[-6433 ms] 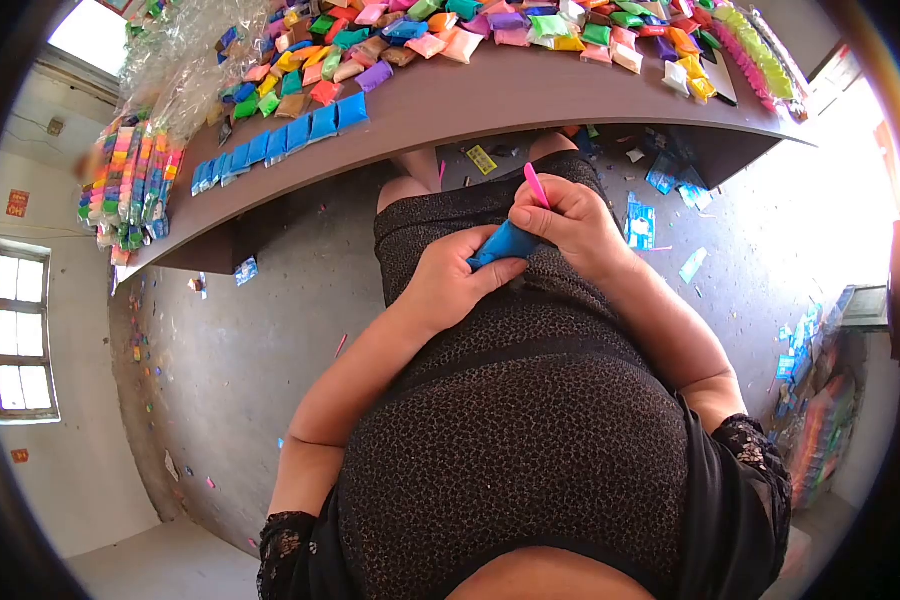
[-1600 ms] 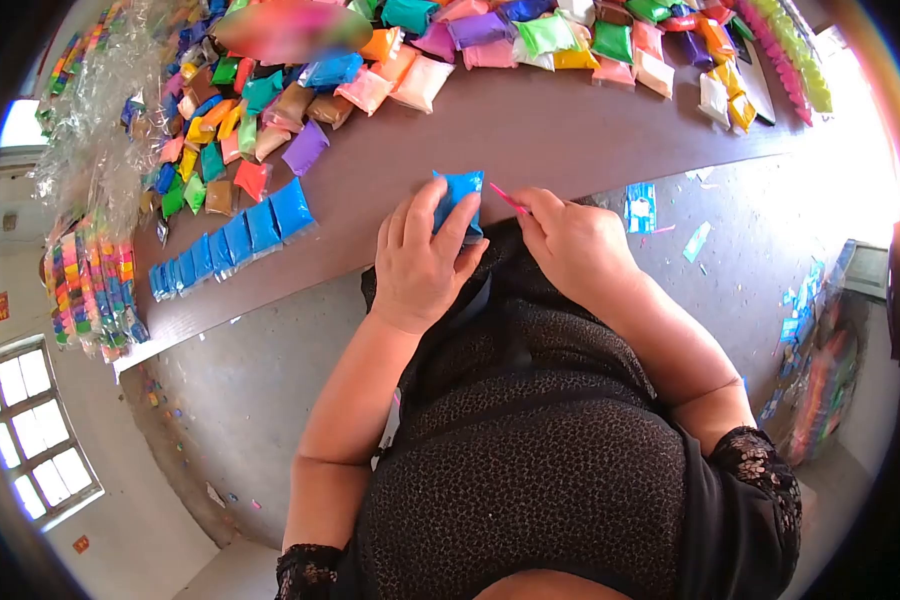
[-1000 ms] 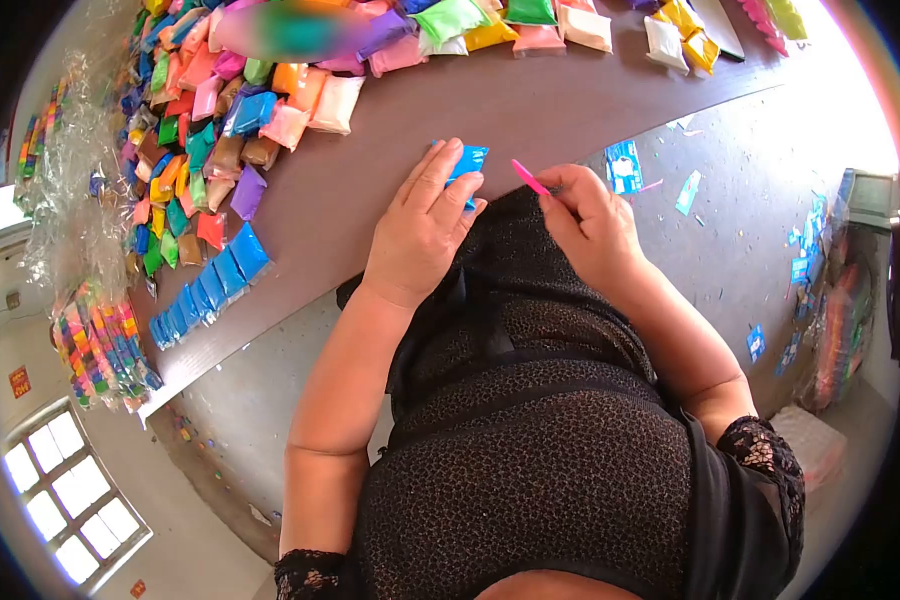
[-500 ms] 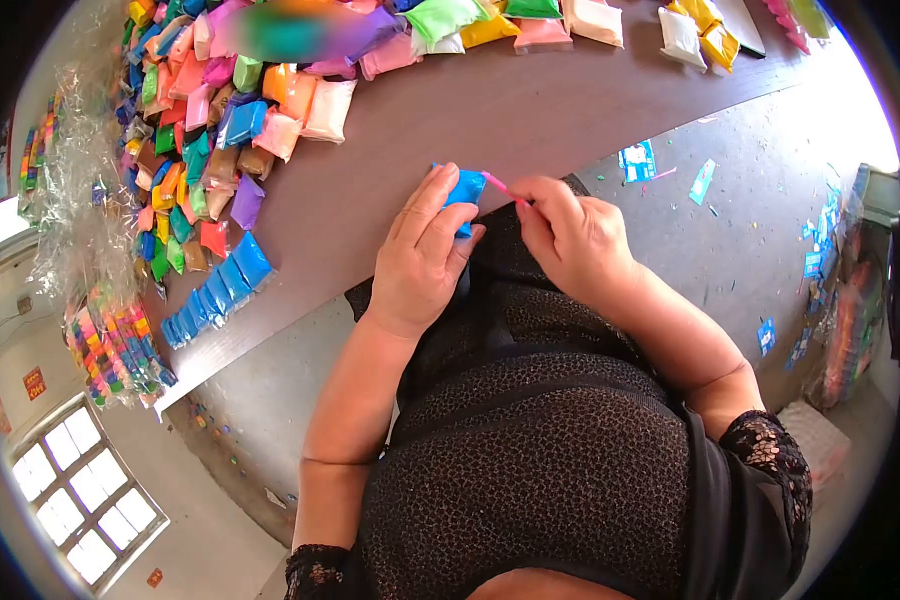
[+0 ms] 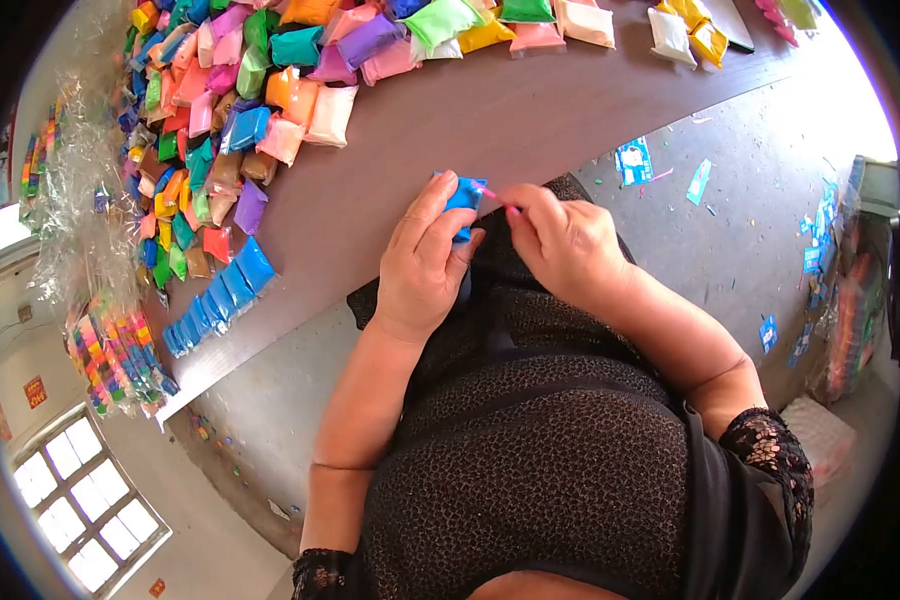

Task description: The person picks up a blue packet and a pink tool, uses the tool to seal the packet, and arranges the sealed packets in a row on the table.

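Observation:
Close to the table's front edge, my left hand [image 5: 420, 262] is closed around a small blue packet [image 5: 464, 194], which shows past the fingers. My right hand [image 5: 573, 243] pinches a thin pink stick [image 5: 491, 195] between thumb and forefinger. Its far tip overlaps the packet's right side, while the other end is hidden in my fingers. To the left on the table lies a row of similar blue packets [image 5: 218, 297], set side by side in clear wrap.
A big heap of colourful packets [image 5: 195, 110] covers the table's [image 5: 440, 120] left and back. White and yellow packets [image 5: 673, 38] lie at the back right. Clear plastic bags [image 5: 85, 200] hang at the left edge. Blue paper scraps [image 5: 634, 160] litter the floor.
My right hand has shifted slightly left, bringing the pink stick's tip from the packet's corner onto its face. The left hand keeps its grip on the packet.

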`<state>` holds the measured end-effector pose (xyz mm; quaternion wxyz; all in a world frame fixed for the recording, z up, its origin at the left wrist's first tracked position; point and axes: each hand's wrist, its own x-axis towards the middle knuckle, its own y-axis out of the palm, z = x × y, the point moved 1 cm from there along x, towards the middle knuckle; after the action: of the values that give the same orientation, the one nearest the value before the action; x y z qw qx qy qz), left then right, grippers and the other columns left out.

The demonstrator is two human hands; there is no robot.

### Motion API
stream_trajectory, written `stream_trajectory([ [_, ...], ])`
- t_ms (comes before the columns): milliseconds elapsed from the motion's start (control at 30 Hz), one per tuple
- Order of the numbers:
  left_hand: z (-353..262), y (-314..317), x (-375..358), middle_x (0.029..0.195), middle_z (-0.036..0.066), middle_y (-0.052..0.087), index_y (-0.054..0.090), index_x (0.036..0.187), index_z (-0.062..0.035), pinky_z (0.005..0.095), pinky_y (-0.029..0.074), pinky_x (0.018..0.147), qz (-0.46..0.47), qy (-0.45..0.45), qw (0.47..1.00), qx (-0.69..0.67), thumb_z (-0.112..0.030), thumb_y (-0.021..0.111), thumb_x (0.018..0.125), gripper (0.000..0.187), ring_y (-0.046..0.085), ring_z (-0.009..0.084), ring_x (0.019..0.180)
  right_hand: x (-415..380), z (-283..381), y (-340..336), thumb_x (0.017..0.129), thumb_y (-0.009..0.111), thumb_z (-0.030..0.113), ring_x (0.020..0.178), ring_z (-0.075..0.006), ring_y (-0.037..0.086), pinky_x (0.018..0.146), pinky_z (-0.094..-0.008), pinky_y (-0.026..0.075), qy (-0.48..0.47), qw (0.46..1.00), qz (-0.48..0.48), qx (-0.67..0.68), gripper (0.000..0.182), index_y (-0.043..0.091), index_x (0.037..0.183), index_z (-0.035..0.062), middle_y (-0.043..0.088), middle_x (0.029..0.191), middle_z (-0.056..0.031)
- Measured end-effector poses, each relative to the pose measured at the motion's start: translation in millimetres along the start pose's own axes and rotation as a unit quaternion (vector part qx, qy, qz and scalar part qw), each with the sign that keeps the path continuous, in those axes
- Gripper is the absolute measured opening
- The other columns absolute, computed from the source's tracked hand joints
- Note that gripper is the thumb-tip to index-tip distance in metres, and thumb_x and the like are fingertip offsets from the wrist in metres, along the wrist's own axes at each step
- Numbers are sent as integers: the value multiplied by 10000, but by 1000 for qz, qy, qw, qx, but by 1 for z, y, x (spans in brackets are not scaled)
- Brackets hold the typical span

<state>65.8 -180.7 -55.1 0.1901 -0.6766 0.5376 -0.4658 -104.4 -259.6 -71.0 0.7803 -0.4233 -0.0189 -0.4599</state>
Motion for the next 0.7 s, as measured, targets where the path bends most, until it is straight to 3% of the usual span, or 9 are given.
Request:
stream_trajectory([
  [100,0,1,-1,1293,174,577,609,1027,-48,411,518,938,-9,-4,1000,-2,-96,736,819,248,591,351,1166,0,7,1,849,640,102,514,-254,631,475,-379,501,-27,1000,11,6,194,554,1023,108,603,598,-73],
  [200,-1,-2,-2,1274,182,590,616,1024,-42,402,523,924,-17,-4,1000,-8,-106,729,833,231,599,356,1151,2,1,2,856,643,100,511,-260,628,469,-381,499,36,999,-13,-27,184,553,1018,106,602,594,-78],
  [300,-5,-5,-7,1264,200,598,626,1026,-31,394,514,932,-36,-47,997,-58,-125,719,860,212,607,351,1143,8,6,-9,854,651,96,518,-264,631,472,-384,500,6,999,-27,21,188,565,1020,105,619,622,-79],
  [367,-6,-6,-16,1268,211,602,635,1028,-25,367,507,933,-65,-138,970,-190,-149,700,892,195,620,307,1133,8,20,-14,847,659,93,542,-271,635,478,-390,496,-53,997,-12,45,180,593,1014,113,639,680,-77],
  [500,-15,-19,-20,1311,198,584,624,1061,-22,336,515,905,-77,-144,965,-203,-173,648,942,194,620,262,1124,14,18,-14,853,653,86,585,-282,655,532,-392,519,-1,999,-17,35,181,591,1021,111,649,708,-99],
  [567,-12,-17,-28,1273,163,599,591,1099,-27,351,549,869,-127,-185,908,-354,-180,597,977,196,629,235,1075,20,20,-21,866,645,81,609,-293,660,554,-382,526,26,999,-4,33,178,586,1034,89,656,744,-115],
  [600,-14,-22,-30,1273,163,599,591,1099,-27,351,549,869,-131,-187,909,-350,-180,597,977,196,629,235,1075,22,23,-23,870,644,78,619,-297,662,556,-380,528,24,997,5,76,179,583,1039,77,659,755,-118],
  [667,-19,-30,-36,1192,135,613,545,1141,-40,404,579,852,-154,-371,674,-620,-163,588,979,208,641,226,1025,20,33,-23,869,642,65,637,-295,666,556,-374,530,-8,990,21,138,191,583,1050,66,657,749,-108],
  [700,-23,-34,-38,1192,135,613,545,1141,-40,404,579,852,-165,-373,674,-616,-163,588,979,208,641,226,1025,17,38,-20,869,642,65,637,-295,666,556,-374,530,-14,989,30,144,191,583,1050,66,657,749,-108],
])
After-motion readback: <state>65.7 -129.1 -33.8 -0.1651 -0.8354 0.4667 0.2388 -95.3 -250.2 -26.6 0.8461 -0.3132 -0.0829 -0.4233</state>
